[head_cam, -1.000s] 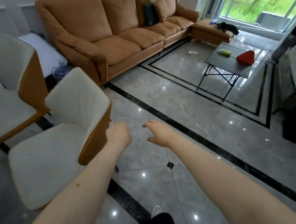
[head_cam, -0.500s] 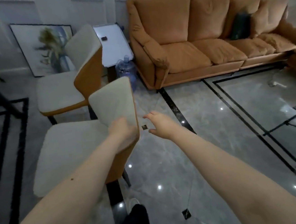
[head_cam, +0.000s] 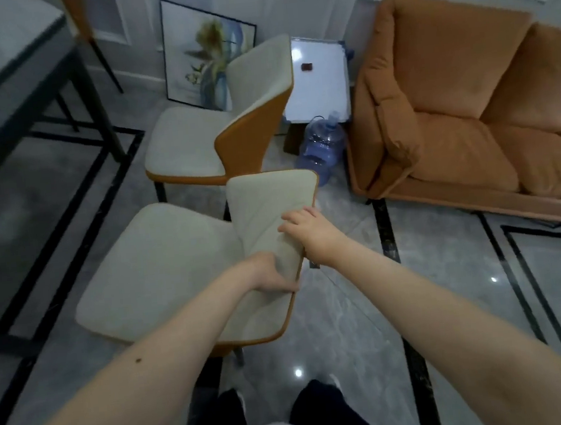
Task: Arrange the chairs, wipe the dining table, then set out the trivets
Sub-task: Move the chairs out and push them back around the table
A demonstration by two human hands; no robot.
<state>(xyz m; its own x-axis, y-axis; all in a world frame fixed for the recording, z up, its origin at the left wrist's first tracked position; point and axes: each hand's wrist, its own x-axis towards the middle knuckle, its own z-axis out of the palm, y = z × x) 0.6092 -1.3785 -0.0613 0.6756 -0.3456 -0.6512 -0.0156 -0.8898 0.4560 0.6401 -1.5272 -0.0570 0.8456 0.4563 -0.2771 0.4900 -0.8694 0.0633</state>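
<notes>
Directly in front of me stands the near chair (head_cam: 161,271), cream-cushioned with an orange shell, its seat pointing left toward the dining table (head_cam: 1,71). My left hand (head_cam: 271,271) grips the lower edge of its backrest. My right hand (head_cam: 312,233) holds the same backrest's right edge, a little higher up. Behind it stands a second matching chair (head_cam: 190,142), also facing left. The dark-framed, light-topped dining table fills the upper left corner. No trivets are in view.
An orange sofa (head_cam: 469,118) stands at right. A blue water jug (head_cam: 320,146), a white board (head_cam: 318,82) and a framed picture (head_cam: 205,55) sit by the wall behind the chairs. A third chair's back (head_cam: 82,15) shows beyond the table. The floor is glossy grey tile.
My view swung left from the sofa toward the dining table. My right hand, open in the air before, has closed on the near chair's backrest; my left hand has slid lower on that backrest.
</notes>
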